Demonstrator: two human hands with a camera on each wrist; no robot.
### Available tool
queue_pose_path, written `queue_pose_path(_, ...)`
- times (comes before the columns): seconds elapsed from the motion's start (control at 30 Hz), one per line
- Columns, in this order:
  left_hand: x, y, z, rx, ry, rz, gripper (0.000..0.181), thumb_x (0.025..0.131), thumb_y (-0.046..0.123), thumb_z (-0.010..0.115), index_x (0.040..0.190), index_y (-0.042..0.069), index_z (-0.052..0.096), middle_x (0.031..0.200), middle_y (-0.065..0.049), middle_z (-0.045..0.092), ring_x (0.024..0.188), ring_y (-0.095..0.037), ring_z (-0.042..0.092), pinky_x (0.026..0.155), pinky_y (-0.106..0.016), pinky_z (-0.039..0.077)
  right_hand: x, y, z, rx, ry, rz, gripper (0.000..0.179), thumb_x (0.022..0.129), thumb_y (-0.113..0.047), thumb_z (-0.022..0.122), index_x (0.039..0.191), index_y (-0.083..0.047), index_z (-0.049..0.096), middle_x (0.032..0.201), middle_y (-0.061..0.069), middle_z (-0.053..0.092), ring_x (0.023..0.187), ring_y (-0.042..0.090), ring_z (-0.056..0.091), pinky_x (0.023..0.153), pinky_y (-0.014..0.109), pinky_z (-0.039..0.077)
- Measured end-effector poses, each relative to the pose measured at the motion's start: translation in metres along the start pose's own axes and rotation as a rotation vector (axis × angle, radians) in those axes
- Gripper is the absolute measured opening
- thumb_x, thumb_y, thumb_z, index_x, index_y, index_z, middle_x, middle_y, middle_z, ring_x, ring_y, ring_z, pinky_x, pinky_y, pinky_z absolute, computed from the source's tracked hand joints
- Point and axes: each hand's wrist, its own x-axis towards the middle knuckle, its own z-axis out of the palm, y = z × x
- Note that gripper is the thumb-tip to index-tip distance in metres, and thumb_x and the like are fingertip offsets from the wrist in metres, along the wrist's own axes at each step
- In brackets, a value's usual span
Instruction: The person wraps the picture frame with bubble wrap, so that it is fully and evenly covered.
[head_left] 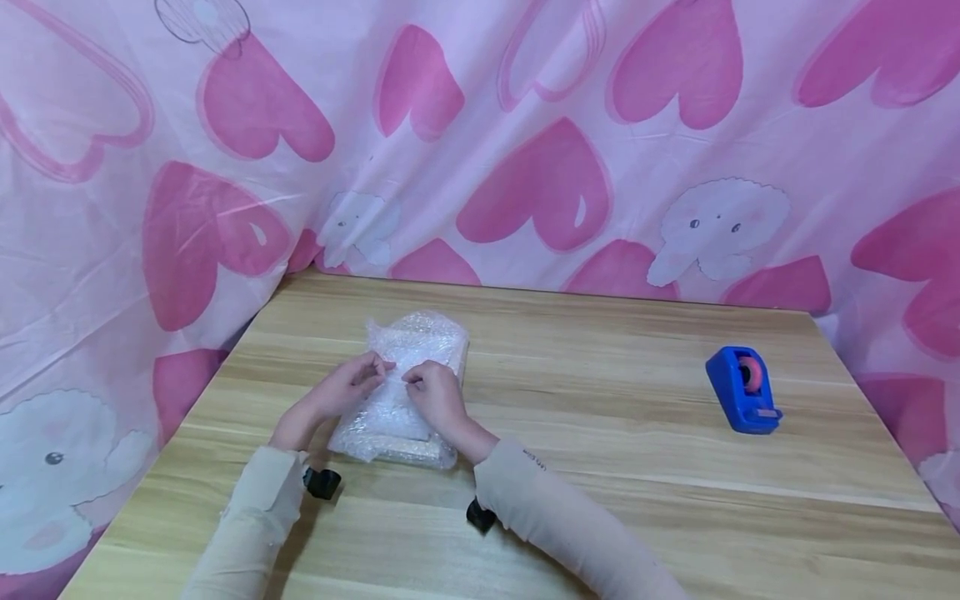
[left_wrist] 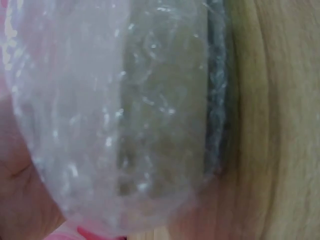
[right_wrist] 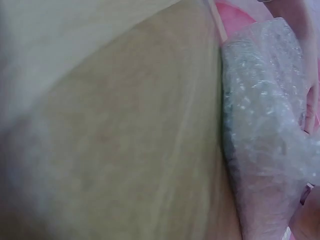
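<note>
A flat package in clear bubble wrap lies on the left part of the wooden table, with a pale, straight-edged item showing through the plastic. From its left side my left hand reaches over the top, thumb and fingertips pinching the wrap near the middle. Opposite it, my right hand pinches the wrap with bent fingers, a short gap from the left fingertips. The right wrist view has the wrap rising into a fold toward the fingers. In the left wrist view the wrapped end fills much of the picture.
A blue tape dispenser with a pink roll stands on the right of the wooden table. Pink curtain cloth with hearts hangs along the back and both sides. Black wrist mounts sit below the sleeves.
</note>
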Motion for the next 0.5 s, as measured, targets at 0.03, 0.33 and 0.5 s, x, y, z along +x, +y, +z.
queue_pose_path(0.03,0.000,0.000,0.000,-0.004,0.004,0.005,0.008,0.092,-0.001,0.046,0.084,0.000,0.047,0.118,-0.028,0.054,0.117,-0.040,0.045,0.098,-0.052,0.035,0.000,0.001,0.000,-0.015,-0.003,-0.014,0.013,0.074,0.004,0.064,0.081,-0.003,0.072,0.078,0.006,0.069,0.076,0.016,0.064,0.070,0.020,0.050)
queue_pose_path(0.33,0.000,-0.001,0.001,0.002,0.034,0.009,0.008,0.087,-0.007,0.049,0.082,-0.002,0.051,0.116,-0.027,0.056,0.116,-0.040,0.047,0.098,-0.050,0.036,0.003,0.003,-0.009,-0.179,-0.243,-0.172,0.017,0.077,0.000,0.063,0.091,-0.003,0.071,0.089,0.007,0.066,0.085,0.019,0.060,0.080,0.024,0.048)
queue_pose_path(0.5,0.000,-0.002,0.001,0.041,0.032,-0.033,0.008,0.087,-0.006,0.050,0.082,0.000,0.052,0.119,-0.023,0.056,0.119,-0.039,0.044,0.099,-0.051,0.035,0.002,-0.001,-0.016,-0.260,-0.384,-0.211,0.019,0.082,-0.004,0.060,0.098,-0.006,0.070,0.097,0.007,0.063,0.091,0.018,0.057,0.081,0.023,0.047)
